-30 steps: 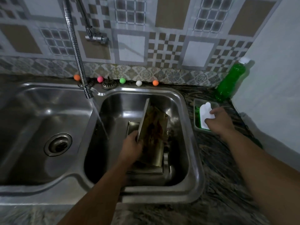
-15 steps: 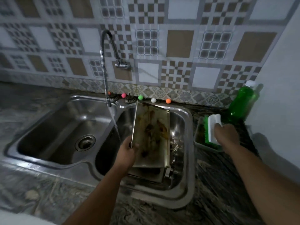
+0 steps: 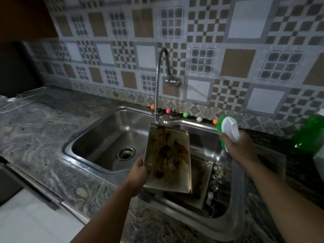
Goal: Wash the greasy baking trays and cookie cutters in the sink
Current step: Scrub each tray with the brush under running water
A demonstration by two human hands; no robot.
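The baking tray (image 3: pixel 168 160) is a rectangular metal tray with a low rim, and its inner face is covered with dark brown greasy stains. It stands almost upright, tilted, over the right basin of the steel double sink (image 3: pixel 84 137), with its top edge just under the faucet (image 3: pixel 157 95). A second stained tray (image 3: pixel 201 186) lies flat in the same basin, under the first one. Beside it some small metal pieces show, too dark to name.
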